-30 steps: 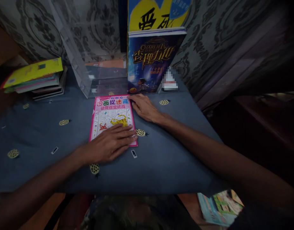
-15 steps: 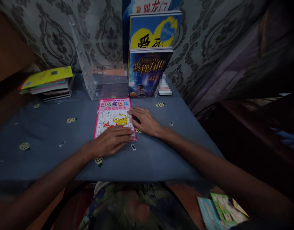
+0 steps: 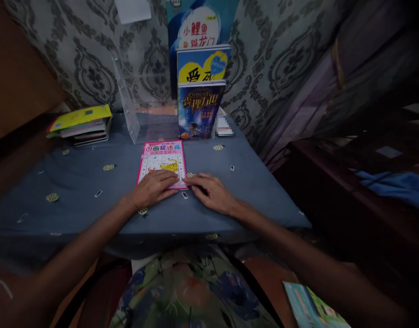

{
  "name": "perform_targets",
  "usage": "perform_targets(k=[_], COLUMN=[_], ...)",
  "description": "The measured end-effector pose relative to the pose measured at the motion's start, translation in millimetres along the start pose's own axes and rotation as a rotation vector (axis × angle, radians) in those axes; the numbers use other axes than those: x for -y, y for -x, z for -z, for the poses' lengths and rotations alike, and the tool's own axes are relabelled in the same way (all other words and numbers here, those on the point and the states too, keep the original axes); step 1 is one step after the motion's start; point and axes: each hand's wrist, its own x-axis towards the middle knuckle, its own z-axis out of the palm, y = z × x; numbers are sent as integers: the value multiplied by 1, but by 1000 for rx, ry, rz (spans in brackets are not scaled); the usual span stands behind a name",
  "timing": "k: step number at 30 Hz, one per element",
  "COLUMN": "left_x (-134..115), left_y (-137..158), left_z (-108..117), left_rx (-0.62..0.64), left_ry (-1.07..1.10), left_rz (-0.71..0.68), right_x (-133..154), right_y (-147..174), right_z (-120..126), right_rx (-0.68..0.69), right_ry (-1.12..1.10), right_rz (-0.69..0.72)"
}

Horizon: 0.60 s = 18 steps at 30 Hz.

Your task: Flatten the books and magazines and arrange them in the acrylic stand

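A pink-bordered picture book (image 3: 161,157) lies closed on the blue-grey tablecloth, its cover showing a yellow tiger and Chinese lettering. Across the lower part of the cover rests my left hand (image 3: 155,187), flat with fingers stretched out, hiding the bottom left corner. The fingertips of my right hand (image 3: 211,191) touch the book's lower right corner. That hand is open, its thumb held apart from the fingers over the cloth.
Behind the book stands a clear acrylic rack (image 3: 129,109) holding upright books (image 3: 199,109) on its right side. A stack of books (image 3: 81,125) sits at the left. Other books (image 3: 308,303) lie below the table at lower right, and blue cloth (image 3: 394,187) is farther right.
My right hand has slid from the book's right edge down to its lower right corner. The left hand stays on the cover. The camera view has tilted up slightly.
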Motion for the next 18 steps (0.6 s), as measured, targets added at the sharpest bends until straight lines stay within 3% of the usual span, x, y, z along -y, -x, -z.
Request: perform_targets(k=[18], left_x=[-7], left_y=[-1], left_z=[-1], left_rx=[22], left_ry=[-151], left_rz=[-47], right_x=[-6], right_y=[-5], right_z=[3], right_rx=[-54], right_ry=[-382], right_rz=[-160])
